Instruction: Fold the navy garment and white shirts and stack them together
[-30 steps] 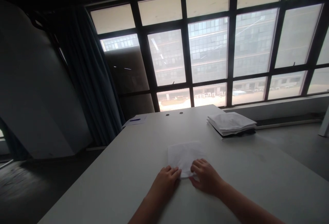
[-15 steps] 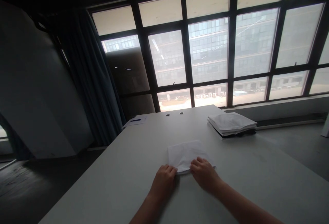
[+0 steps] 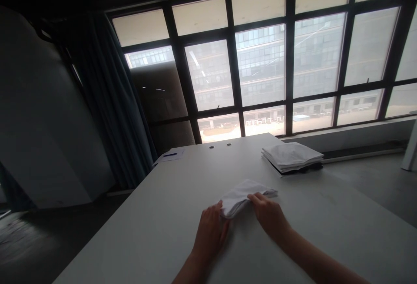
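A folded white cloth (image 3: 243, 192) lies in front of me on the white table (image 3: 156, 227), turned at an angle, its near edge lifted in layers. My left hand (image 3: 211, 226) grips its left near corner, with fingers on top and the thumb lower down. On the near edge, right of the middle, my right hand (image 3: 269, 214) pinches the cloth between thumb and fingers. The underside of the cloth is hidden.
A stack of folded white cloths (image 3: 291, 156) with something dark at its base sits at the table's right edge. Papers (image 3: 176, 155) with a pen (image 3: 170, 154) lie at the far left. Two round cable holes are near the far end, before large windows (image 3: 260, 67).
The cloth has turned, its right end swinging away from me, and its near edge has come up off the table. My right hand has moved slightly right and forward with it.
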Tool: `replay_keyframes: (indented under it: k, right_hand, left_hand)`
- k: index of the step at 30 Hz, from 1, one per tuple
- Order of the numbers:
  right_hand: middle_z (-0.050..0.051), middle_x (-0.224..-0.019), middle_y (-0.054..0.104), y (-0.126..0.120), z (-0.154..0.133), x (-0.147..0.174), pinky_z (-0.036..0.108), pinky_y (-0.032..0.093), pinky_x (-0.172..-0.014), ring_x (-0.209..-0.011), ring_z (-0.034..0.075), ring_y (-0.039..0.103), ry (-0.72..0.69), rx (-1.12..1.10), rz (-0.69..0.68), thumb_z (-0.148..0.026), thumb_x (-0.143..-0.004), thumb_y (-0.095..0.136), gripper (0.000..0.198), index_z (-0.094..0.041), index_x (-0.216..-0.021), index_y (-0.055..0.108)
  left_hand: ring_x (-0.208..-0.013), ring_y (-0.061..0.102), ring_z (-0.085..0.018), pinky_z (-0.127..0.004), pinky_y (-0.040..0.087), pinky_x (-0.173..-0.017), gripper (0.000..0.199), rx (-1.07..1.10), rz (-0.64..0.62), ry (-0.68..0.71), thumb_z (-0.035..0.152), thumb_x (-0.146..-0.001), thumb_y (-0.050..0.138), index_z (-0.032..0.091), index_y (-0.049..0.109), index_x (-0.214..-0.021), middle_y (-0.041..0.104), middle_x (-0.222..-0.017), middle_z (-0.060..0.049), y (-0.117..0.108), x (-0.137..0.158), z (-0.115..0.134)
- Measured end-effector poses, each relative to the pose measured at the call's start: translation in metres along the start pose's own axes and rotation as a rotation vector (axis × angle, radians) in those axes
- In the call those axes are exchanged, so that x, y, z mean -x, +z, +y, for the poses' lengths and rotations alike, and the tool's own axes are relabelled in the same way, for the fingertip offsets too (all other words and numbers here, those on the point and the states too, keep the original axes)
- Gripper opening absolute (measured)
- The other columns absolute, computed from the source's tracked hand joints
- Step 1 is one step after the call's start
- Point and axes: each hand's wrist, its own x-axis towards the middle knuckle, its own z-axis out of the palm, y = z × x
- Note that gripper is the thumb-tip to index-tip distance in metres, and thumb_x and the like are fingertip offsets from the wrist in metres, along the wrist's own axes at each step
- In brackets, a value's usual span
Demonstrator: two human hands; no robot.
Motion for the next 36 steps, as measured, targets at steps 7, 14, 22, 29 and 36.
replay_keyframes:
  k: [7, 14, 22, 29, 36]
  right_hand:
    - [0.007, -0.104, 0.076, -0.098, 0.049, -0.022, 0.032, 0.054, -0.080, -0.089, 0.022, 0.071, -0.110, -0.215, 0.075, -0.037, -0.102, 0.046, 0.031, -0.026, -0.108, 0.074]
    - [0.007, -0.097, 0.078, -0.149, 0.115, -0.040, 0.034, 0.053, -0.075, -0.084, 0.023, 0.071, -0.159, -0.085, -0.152, -0.042, -0.098, 0.054, 0.030, -0.024, -0.102, 0.078]
    - [0.016, -0.114, 0.074, -0.189, 0.181, -0.130, 0.035, 0.044, -0.089, -0.104, 0.023, 0.067, -0.002, 0.119, 0.487, -0.041, -0.104, 0.047, 0.043, -0.011, -0.120, 0.073]
    - [0.020, -0.102, 0.074, -0.111, 0.246, -0.119, 0.034, 0.044, -0.078, -0.093, 0.025, 0.069, 0.296, 0.177, 0.344, -0.028, -0.100, 0.049, 0.036, -0.006, -0.109, 0.076]
    - [0.024, -0.098, 0.070, -0.005, 0.230, -0.045, 0.039, 0.048, -0.072, -0.082, 0.030, 0.068, 0.507, 0.215, 0.139, -0.018, -0.090, 0.047, 0.031, -0.008, -0.100, 0.074]
  left_hand:
    - [-0.129, 0.055, -0.026, -0.048, 0.042, -0.111, 0.049, 0.049, -0.229, -0.096, 0.047, -0.105, 0.039, 0.021, 0.045, -0.146, 0.059, -0.140, -0.012, 0.016, 0.007, -0.017]
    - [-0.127, 0.055, -0.027, -0.049, 0.044, -0.111, 0.040, 0.074, -0.262, -0.082, 0.043, -0.102, 0.047, 0.023, 0.056, -0.136, 0.061, -0.137, -0.010, 0.015, 0.006, -0.015]
    - [-0.124, 0.057, -0.026, -0.047, 0.046, -0.109, 0.030, 0.089, -0.258, -0.068, 0.037, -0.100, 0.051, 0.027, 0.062, -0.126, 0.063, -0.132, -0.008, 0.013, 0.003, -0.013]
    - [-0.124, 0.057, -0.026, -0.045, 0.045, -0.109, 0.030, 0.085, -0.259, -0.068, 0.037, -0.099, 0.052, 0.028, 0.062, -0.125, 0.063, -0.132, -0.008, 0.012, 0.001, -0.012]
    - [-0.139, 0.046, -0.029, -0.051, 0.034, -0.118, 0.048, 0.022, -0.397, -0.097, 0.045, -0.099, 0.050, 0.028, 0.053, -0.144, 0.052, -0.151, -0.009, 0.014, 0.000, -0.012]
